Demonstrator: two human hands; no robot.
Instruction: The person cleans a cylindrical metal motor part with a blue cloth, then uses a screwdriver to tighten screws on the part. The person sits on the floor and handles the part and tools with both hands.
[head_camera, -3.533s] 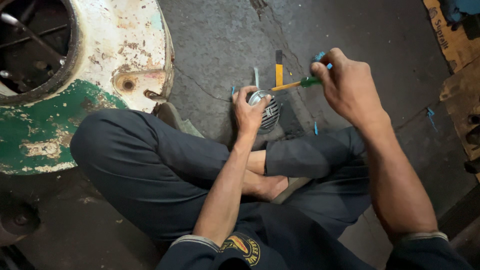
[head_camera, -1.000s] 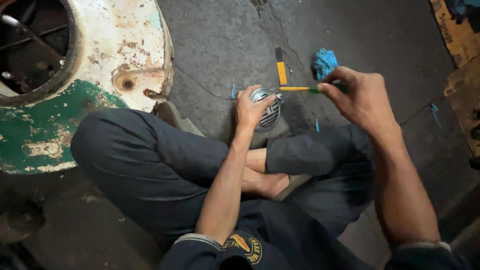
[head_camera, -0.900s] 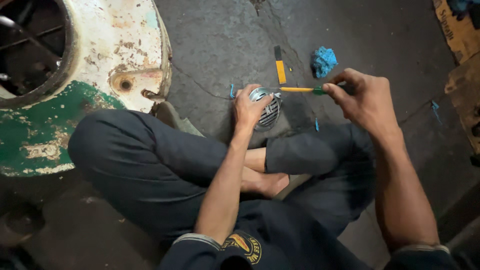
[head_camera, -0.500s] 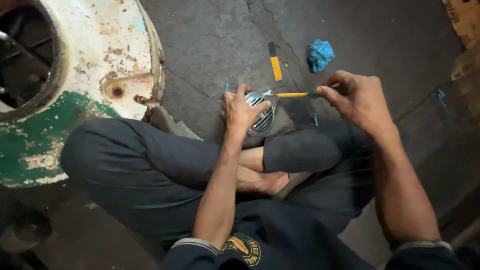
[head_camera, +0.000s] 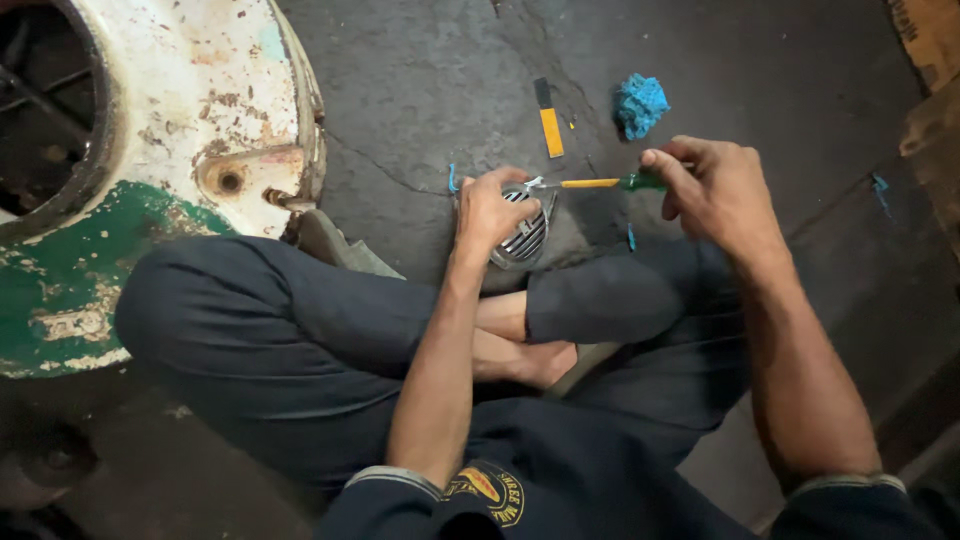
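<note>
**Floor workstation: two hands, one round metal part, one screwdriver**

Left hand (head_camera: 495, 210): closed over a round metal part (head_camera: 525, 235) with a slatted grille face, fingers curled across its top, pressing it down on the floor just ahead of the crossed legs. Only the lower right of the grille shows past the fingers.

Right hand (head_camera: 715, 190): closed tight around the green handle of a screwdriver (head_camera: 590, 183). The yellow shaft runs level to the left, and its tip meets the upper edge of the round metal part beside the left fingertips. What the tip bears on is too small to tell.

Beyond the hands, on the grey concrete floor (head_camera: 420, 80):
- a flat yellow and black strip (head_camera: 548, 118), lying just past the screwdriver shaft, apart from it;
- a crumpled blue rag (head_camera: 640, 103), to the right of the strip, just beyond the right hand;
- small blue scraps, one beside the left hand and one below the screwdriver.

Left of the left hand: a large round casing (head_camera: 170, 170), white with rust patches and a green lower band, resting close against the person's knee.

Below the hands: crossed legs in dark trousers (head_camera: 260, 330), one bare foot tucked under the left forearm.
</note>
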